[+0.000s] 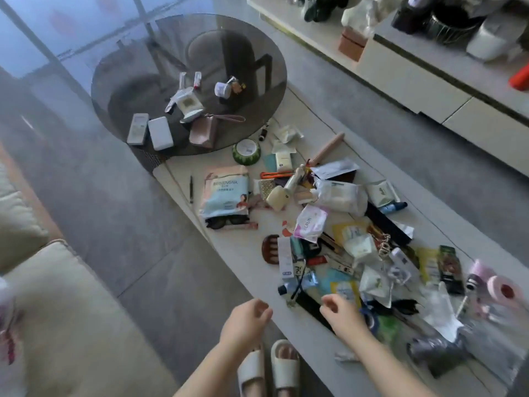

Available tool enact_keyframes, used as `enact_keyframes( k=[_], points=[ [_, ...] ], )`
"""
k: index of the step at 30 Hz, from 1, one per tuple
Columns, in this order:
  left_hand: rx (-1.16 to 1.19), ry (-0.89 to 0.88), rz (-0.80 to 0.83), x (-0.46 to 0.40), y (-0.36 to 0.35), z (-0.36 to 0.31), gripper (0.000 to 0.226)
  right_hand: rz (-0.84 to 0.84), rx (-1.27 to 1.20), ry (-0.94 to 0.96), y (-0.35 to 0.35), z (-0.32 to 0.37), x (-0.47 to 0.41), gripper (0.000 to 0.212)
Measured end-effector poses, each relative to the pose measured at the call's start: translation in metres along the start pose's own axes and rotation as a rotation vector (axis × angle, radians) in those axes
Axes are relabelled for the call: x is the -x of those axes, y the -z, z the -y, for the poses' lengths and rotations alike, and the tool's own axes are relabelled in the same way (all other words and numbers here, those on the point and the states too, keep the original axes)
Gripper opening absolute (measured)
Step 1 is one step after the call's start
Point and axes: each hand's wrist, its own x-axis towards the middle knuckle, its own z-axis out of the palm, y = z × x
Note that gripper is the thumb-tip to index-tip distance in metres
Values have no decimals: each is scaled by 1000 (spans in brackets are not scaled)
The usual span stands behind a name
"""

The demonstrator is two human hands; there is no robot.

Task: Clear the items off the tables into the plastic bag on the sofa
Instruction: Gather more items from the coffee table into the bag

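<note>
Head view: plastic bag (7,316) blurred, cropped.

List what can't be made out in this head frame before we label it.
- Plastic bag on the sofa: only a blurred white and pink patch at the left edge, cut off; can't confirm it is the bag.
- Pile at the white table's right end: motion-blurred, overlapping; items indistinct.
- Small tubes on the round glass table: too small to read.
- Left hand and right hand: fingers loosely curled, apparently empty; blurred.
</note>
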Motion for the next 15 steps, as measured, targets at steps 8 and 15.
enact_keyframes(
  k=[8,15],
  points=[
    [38,33,2,-103,-34,-29,43,-108,-132,-11,12,-3,-97,34],
    [61,97,-73,-170,-52,-51,45,-202,-373,-24,16,44,-181,44]
  ],
)
